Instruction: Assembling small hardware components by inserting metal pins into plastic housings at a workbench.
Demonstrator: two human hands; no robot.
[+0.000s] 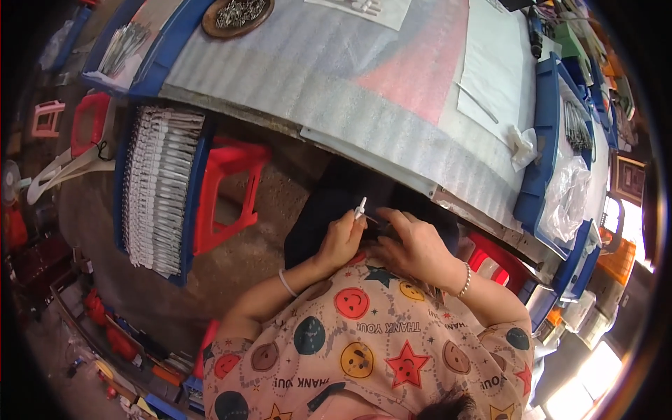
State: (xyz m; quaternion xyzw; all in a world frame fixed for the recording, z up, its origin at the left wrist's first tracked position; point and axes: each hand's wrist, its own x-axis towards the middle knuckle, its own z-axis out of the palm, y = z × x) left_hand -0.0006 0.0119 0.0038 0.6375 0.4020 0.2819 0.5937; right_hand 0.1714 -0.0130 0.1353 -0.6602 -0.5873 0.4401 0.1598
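Patterned shirt (364, 350) below; left hand (341, 240) pinches a small white part (361, 207) upright in closed fingers, long axis vertical, right hand (413, 246) curled just beside it, grip contents unclear, below the desk (350, 91) edge.

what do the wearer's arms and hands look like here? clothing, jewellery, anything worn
Both forearms are bare. The left hand has a thin white bangle at the wrist; the right hand has a beaded, pale metallic bracelet. No gloves, and I can't make out any rings. The short-sleeved top is beige-pink, printed with round smiley faces in red, yellow and dark teal, plus stars and lettering.
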